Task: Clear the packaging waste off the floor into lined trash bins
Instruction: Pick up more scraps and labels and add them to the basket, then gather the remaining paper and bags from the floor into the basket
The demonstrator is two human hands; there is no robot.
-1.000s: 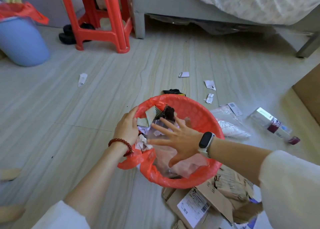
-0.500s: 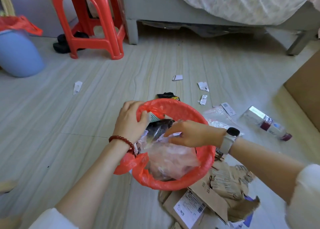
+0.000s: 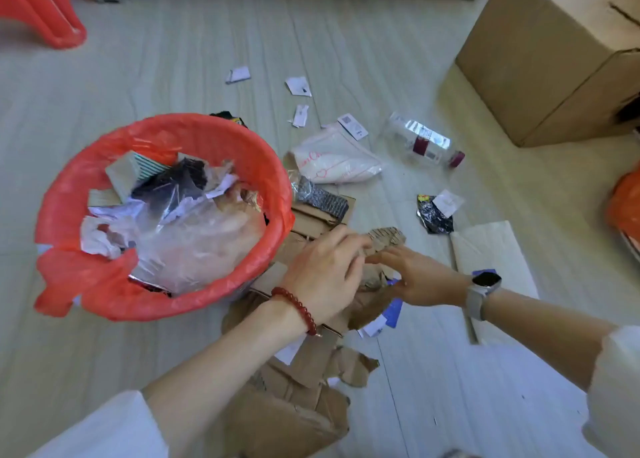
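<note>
Torn brown cardboard (image 3: 311, 364), heaped on the floor (image 3: 173, 59) just right of the bin (image 3: 263, 166), red-lined and already nearly brimful of film and paper. Left hand (image 3: 325, 277) laid over the heap, fingers curled onto a crumpled corrugated strip (image 3: 386, 237); whether truly pinched or only pressed, cannot tell. Right hand (image 3: 419, 277) low beside it, fingers fairly straight, reaching under the same strip, holding nothing plainly. Likely light and stiff in the flat panels, limp along the tears (ragged edges, apt to shed scraps). Best taken by a whole panel's edge with both hands, then folded or crushed before the bin, since little room remains. Elsewhere on the floor: a white pouch (image 3: 336, 161), soft and slippery by the look; a clear box (image 3: 420, 142), rigid, light; a dark wrapper (image 3: 433, 215); small paper scraps (image 3: 298, 86), fiddly, needing fingertips. Big carton (image 3: 540, 59) standing well apart.
</note>
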